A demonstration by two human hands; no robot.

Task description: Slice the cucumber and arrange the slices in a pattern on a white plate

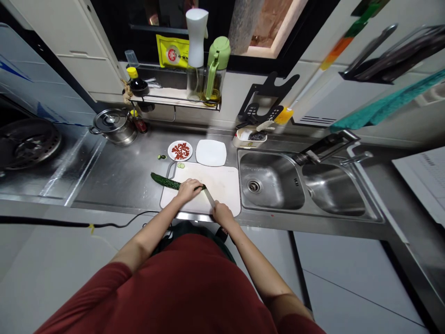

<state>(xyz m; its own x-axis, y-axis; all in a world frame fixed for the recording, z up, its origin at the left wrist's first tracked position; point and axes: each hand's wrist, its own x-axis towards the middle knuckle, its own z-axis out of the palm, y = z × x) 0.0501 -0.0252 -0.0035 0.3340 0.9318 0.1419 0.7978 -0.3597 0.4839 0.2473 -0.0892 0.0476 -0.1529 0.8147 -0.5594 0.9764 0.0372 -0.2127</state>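
Observation:
My left hand (189, 189) is closed over the right part of a long green cucumber (165, 181), which lies across the white cutting board (225, 185) with its left end past the board's edge. In my right hand (223, 215) is the handle of a knife (209, 198); its blade points up and left to the cucumber's right end, beside my left fingers. A few pale cucumber slices (181, 165) lie at the board's top left. Behind the board are a plate of chopped red pieces (180, 150) and a bare white plate (211, 153).
Small dark green pieces (162, 157) sit on the steel counter (121, 181). A lidded pot (114, 126) stands at the back left, a double sink (273, 181) on the right. Bottles stand on a wall shelf (167, 96) above.

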